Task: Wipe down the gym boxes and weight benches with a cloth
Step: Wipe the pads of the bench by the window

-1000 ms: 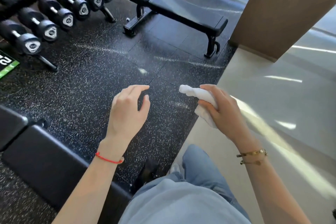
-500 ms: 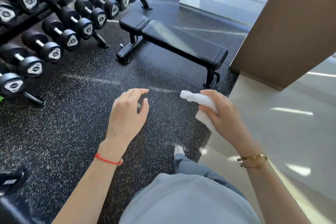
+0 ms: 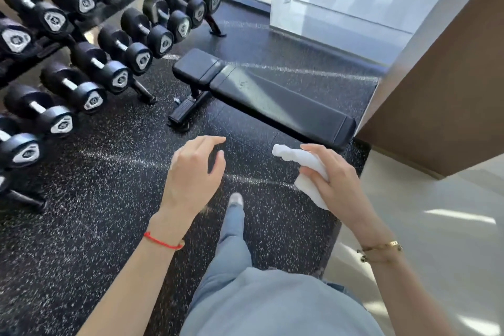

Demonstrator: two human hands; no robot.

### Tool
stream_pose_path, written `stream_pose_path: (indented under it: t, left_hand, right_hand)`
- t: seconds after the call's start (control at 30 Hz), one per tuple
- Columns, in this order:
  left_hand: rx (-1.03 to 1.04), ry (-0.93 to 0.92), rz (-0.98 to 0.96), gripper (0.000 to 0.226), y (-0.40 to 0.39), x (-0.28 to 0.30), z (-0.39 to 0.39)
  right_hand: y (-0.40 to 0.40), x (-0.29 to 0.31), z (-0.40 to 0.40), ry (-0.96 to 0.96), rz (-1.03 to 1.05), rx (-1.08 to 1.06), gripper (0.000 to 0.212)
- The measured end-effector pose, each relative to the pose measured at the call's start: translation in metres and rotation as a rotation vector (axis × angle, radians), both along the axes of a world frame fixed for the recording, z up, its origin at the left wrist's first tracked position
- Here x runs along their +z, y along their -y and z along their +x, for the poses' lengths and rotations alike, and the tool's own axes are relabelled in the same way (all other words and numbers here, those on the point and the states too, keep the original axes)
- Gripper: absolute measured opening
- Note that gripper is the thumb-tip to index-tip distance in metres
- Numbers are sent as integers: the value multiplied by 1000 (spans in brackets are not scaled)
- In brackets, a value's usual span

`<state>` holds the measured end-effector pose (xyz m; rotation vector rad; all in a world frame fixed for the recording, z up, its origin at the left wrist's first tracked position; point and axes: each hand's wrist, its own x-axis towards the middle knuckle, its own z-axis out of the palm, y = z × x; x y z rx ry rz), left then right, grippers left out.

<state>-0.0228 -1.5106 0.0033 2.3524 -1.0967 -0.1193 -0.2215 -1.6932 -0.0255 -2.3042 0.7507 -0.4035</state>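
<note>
Where speckled rubber floor [image 3: 109, 213] meets pale tile [image 3: 436, 226]: bench [image 3: 286, 101] ahead; right grip [image 3: 338, 185] clutching cloth [image 3: 302, 158], left grip [image 3: 191, 172] slack.

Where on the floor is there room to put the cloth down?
Bare mat lies between the dumbbell rack, the bench and the person's foot. The pale floor right of the mat, below the brown wall, is free too. It is crowded by the rack's feet and the bench's base. The right hand holds the cloth.
</note>
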Motion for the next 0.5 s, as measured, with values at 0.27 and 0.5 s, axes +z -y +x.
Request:
stream_pose_path:
  t: [0.27,0.5]
  left_hand:
    - [-183,37,18,29,126,1,165]
    - [-369,23,53,29,244,-2,254]
  right_hand:
    - [94,-5,140,0,-3,-147,34]
    - [176,-9,219,-16,32,-295,36]
